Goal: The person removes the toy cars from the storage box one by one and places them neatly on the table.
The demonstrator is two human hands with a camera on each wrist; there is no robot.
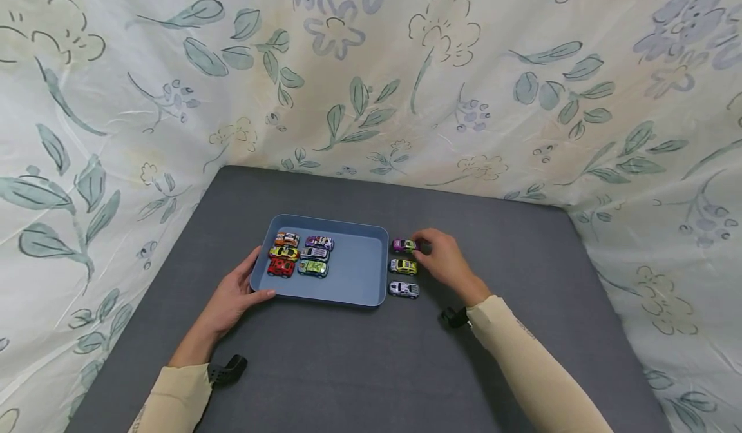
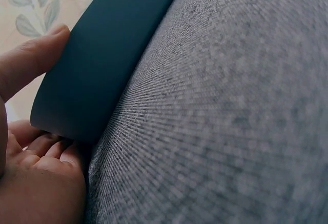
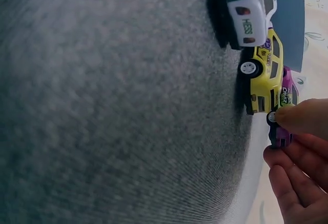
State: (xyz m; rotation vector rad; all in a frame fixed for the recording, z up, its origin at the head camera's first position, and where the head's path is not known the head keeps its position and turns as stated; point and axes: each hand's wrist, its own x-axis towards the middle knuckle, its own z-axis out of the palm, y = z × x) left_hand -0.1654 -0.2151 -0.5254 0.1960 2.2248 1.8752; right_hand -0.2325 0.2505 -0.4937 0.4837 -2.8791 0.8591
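My left hand (image 1: 233, 299) grips the left end of a blue tray (image 1: 356, 262), with the thumb on the near rim. In the left wrist view the fingers (image 2: 43, 149) lie at the tray's lower edge. My right hand (image 1: 445, 257) pinches a purple and green toy car (image 1: 404, 245) by its right end, just right of the tray. In the right wrist view the thumb (image 3: 302, 117) presses its side. A yellow toy car (image 1: 402, 267) and a white-silver toy car (image 1: 404, 290) stand below it in a column.
Inside the tray's left half, several toy cars sit in two columns, among them a red one (image 1: 281, 267) and a green one (image 1: 313, 269). Everything stands on a dark grey table (image 1: 348, 362). Flower-printed cloth (image 1: 371, 85) hangs behind and at both sides.
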